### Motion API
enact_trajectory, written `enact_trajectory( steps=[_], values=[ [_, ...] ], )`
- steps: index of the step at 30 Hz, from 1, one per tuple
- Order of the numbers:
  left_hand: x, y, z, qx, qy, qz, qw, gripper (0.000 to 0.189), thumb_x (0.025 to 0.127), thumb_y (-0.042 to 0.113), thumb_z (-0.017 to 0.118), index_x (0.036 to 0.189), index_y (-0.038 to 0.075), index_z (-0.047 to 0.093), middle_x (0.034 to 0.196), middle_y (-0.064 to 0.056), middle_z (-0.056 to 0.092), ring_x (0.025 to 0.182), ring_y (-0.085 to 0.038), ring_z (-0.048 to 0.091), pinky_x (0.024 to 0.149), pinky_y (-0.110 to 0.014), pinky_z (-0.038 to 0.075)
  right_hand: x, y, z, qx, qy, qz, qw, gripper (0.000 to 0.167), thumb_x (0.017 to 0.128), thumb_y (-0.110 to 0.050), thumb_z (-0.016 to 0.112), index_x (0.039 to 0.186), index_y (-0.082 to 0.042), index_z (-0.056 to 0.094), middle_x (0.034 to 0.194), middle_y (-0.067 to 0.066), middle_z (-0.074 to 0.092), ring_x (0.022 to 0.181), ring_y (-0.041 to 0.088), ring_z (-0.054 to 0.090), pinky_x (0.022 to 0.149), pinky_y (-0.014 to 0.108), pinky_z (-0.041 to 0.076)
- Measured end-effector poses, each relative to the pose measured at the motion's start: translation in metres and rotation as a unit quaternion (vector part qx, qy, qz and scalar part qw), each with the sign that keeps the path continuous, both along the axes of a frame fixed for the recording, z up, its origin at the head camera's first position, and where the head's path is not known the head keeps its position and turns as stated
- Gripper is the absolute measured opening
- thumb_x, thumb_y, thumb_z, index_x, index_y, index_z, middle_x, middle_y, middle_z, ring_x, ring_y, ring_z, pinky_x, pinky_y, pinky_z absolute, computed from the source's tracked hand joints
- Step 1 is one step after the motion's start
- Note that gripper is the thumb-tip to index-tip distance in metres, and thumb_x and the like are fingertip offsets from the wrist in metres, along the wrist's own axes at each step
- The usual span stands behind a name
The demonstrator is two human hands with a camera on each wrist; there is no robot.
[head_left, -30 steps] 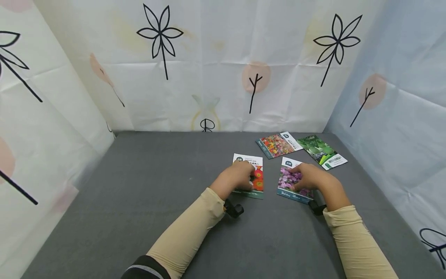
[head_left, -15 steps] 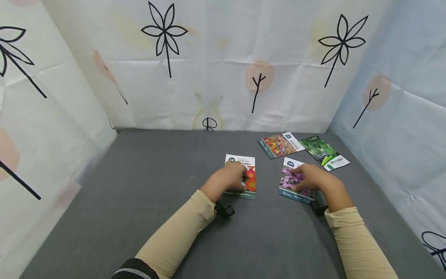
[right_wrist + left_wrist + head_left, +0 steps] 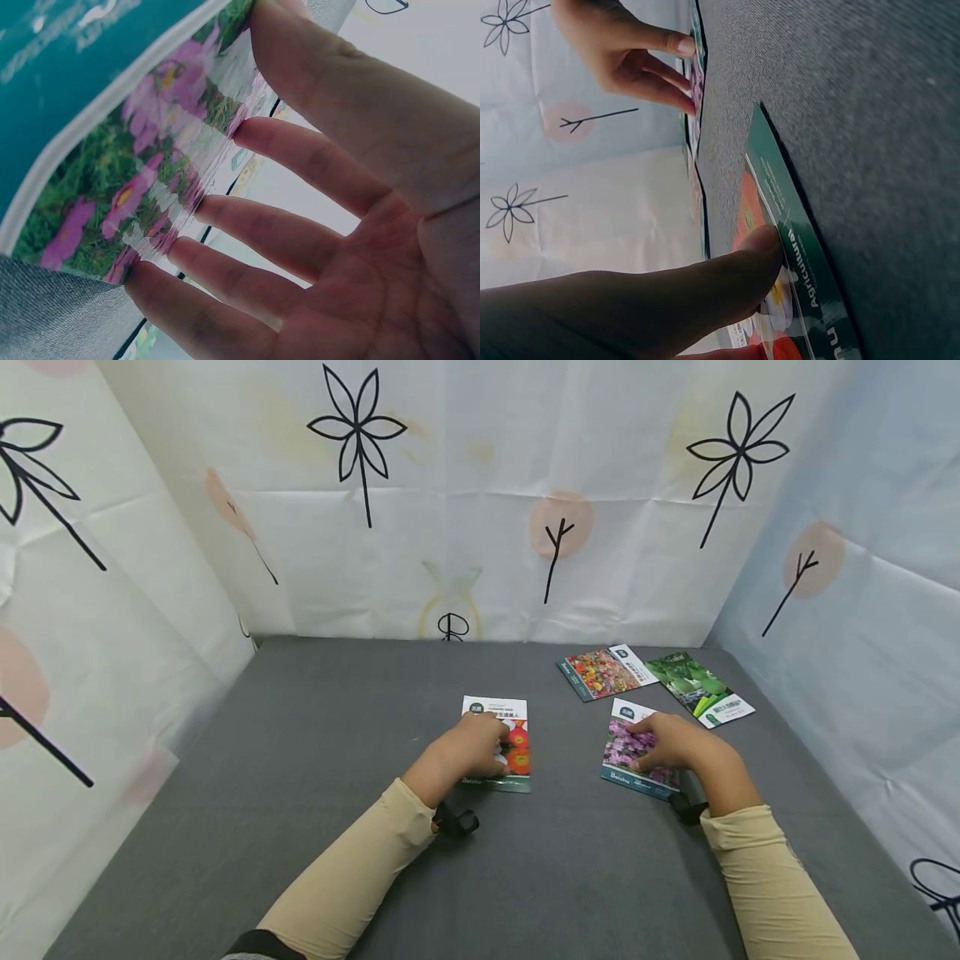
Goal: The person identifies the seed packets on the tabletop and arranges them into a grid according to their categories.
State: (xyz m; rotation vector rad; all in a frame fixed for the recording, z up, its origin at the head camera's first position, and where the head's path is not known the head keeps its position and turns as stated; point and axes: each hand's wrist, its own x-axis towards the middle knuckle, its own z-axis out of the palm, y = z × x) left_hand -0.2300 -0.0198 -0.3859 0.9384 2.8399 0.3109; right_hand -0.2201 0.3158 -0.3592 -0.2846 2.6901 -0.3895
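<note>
A seed packet with orange-red flowers (image 3: 517,762) lies flat on the grey table. My left hand (image 3: 467,748) rests on its left part, thumb and fingertips pressing the face; the left wrist view shows the thumb (image 3: 759,251) flat on the printed front. To the right lies a seed packet with pink-purple flowers (image 3: 621,745). My right hand (image 3: 681,748) touches it from the right. In the right wrist view the spread, fairly straight fingers (image 3: 262,225) set their tips on this packet's glossy face (image 3: 127,180).
Behind the purple packet lie a packet with mixed orange flowers (image 3: 602,673) and a green leafy packet (image 3: 692,685), corners close together. Fabric walls with line-drawn plants (image 3: 480,510) enclose the grey table (image 3: 337,727) at the back and both sides.
My left hand has slid the orange-red flower packet leftward along the table, widening the gap to the purple one. The right hand and the other packets stay put; the view shifts slightly.
</note>
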Motion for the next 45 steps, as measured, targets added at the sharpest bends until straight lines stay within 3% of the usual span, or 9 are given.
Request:
enact_trajectory(
  steps=[19, 27, 33, 38, 45],
  values=[
    [0.009, -0.042, -0.005, 0.003, -0.033, 0.032, 0.9989, 0.041, 0.088, 0.031, 0.088, 0.118, 0.006, 0.076, 0.115, -0.009, 0.071, 0.103, -0.028, 0.061, 0.102, -0.049, 0.049, 0.0, -0.001, 0.002, 0.001, -0.002, 0.001, 1.0, 0.068, 0.09, -0.022, 0.085, 0.147, 0.004, 0.06, 0.15, 0.04, 0.05, 0.142, 0.059, 0.045, 0.112, 0.07, 0.042],
    [0.017, -0.058, -0.006, 0.013, -0.044, 0.047, 0.9978, 0.04, 0.088, 0.03, 0.089, 0.119, 0.008, 0.075, 0.114, -0.008, 0.068, 0.101, -0.028, 0.059, 0.094, -0.048, 0.051, 0.0, 0.0, 0.001, 0.002, -0.004, -0.002, 1.0, 0.067, 0.09, -0.022, 0.086, 0.147, 0.003, 0.06, 0.15, 0.041, 0.05, 0.141, 0.06, 0.045, 0.111, 0.071, 0.042],
    [0.016, -0.064, -0.003, 0.023, -0.031, 0.032, 0.9987, 0.037, 0.087, 0.03, 0.089, 0.114, 0.009, 0.077, 0.11, -0.007, 0.069, 0.093, -0.024, 0.059, 0.088, -0.044, 0.052, 0.001, 0.003, 0.003, 0.004, 0.008, -0.002, 1.0, 0.069, 0.089, -0.022, 0.087, 0.147, 0.003, 0.06, 0.149, 0.04, 0.051, 0.14, 0.06, 0.046, 0.11, 0.07, 0.044],
    [0.018, -0.07, 0.0, 0.022, -0.033, 0.038, 0.9985, 0.036, 0.086, 0.029, 0.09, 0.114, 0.009, 0.077, 0.109, -0.006, 0.07, 0.089, -0.021, 0.057, 0.083, -0.041, 0.052, 0.0, 0.002, 0.005, -0.001, 0.007, 0.0, 1.0, 0.069, 0.09, -0.023, 0.086, 0.147, 0.003, 0.059, 0.15, 0.041, 0.05, 0.141, 0.06, 0.045, 0.111, 0.07, 0.043],
    [0.029, -0.076, -0.001, 0.022, -0.054, 0.056, 0.9967, 0.043, 0.089, 0.028, 0.087, 0.125, 0.007, 0.074, 0.123, -0.01, 0.068, 0.107, -0.03, 0.058, 0.095, -0.047, 0.052, 0.001, 0.002, 0.002, -0.002, 0.004, 0.001, 1.0, 0.068, 0.089, -0.022, 0.087, 0.146, 0.004, 0.06, 0.149, 0.041, 0.051, 0.14, 0.061, 0.045, 0.111, 0.07, 0.043]
  ],
)
